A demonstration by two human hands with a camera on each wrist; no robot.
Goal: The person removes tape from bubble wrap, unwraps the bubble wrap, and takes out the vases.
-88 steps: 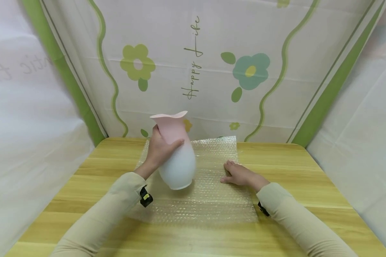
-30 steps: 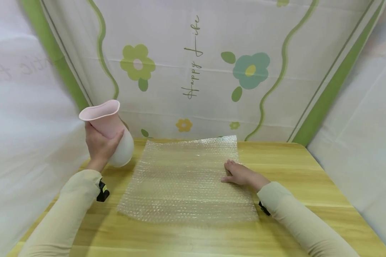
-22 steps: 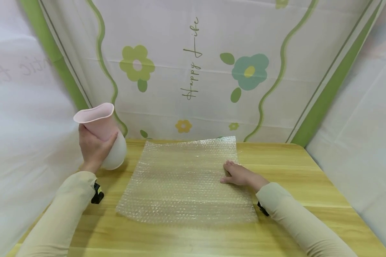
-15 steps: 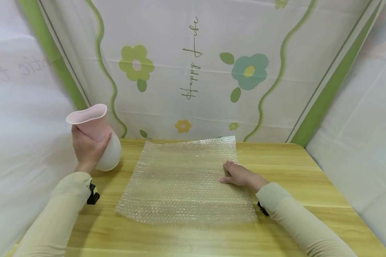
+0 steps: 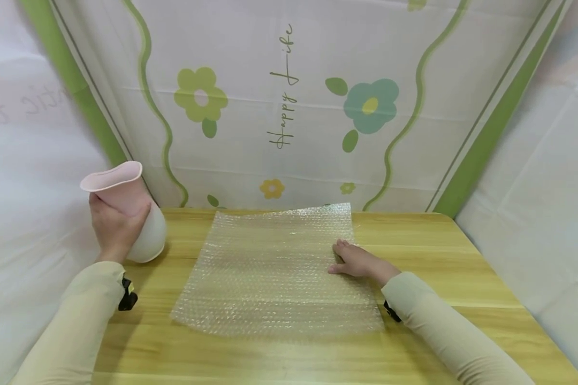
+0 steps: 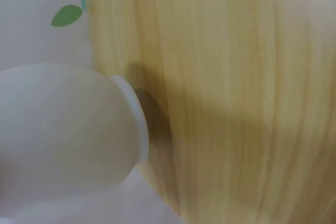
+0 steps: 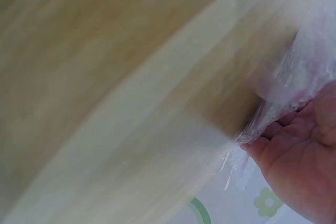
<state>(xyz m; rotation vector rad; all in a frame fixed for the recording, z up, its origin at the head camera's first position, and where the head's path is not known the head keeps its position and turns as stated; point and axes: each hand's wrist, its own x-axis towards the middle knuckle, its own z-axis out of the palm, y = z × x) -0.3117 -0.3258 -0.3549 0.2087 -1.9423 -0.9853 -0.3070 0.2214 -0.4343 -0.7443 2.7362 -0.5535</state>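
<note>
At the left of the head view my left hand point(image 5: 116, 229) grips a vase point(image 5: 150, 236) round its neck and upper body. The vase fades from pink at its wavy rim to white at its base. It leans, with its mouth up and to the left. In the left wrist view the white base of the vase point(image 6: 68, 129) hangs over the tabletop, casting a shadow beside it. A sheet of clear bubble wrap point(image 5: 270, 272) lies spread over the middle of the table. My right hand point(image 5: 358, 262) rests on its right edge, fingers relaxed; the right wrist view is partly blurred.
The wooden table point(image 5: 462, 299) has rounded far corners. Printed white cloth with flowers and lettering point(image 5: 284, 85) hangs behind it, and plain cloth walls point(image 5: 549, 214) close in both sides. The left wall stands close to my left hand.
My left hand has carried the vase from above the bubble wrap leftward to the table's left side, tilting its mouth into view. My right hand has stayed on the wrap.
</note>
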